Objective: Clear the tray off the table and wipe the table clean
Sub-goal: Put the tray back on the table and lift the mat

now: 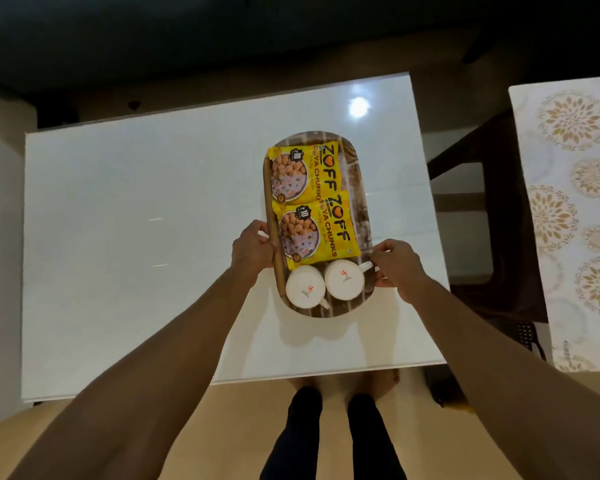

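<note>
An oval patterned tray (357, 174) with a wooden rim lies right of centre on the white glossy table (136, 220). It carries two yellow soya chunk packets (312, 202) and, at its near end, two white cups (326, 284) turned upside down. My left hand (253, 249) grips the tray's left rim, fingers curled over the edge. My right hand (394, 266) grips the right rim beside a cup's handle. The tray casts a shadow below its near end; whether it rests on the table or is raised I cannot tell.
A dark brown plastic chair (492, 209) stands at the table's right edge. Further right is a surface with a white and gold floral cover (575, 202). My legs and feet (336, 438) stand on the beige floor at the table's near edge.
</note>
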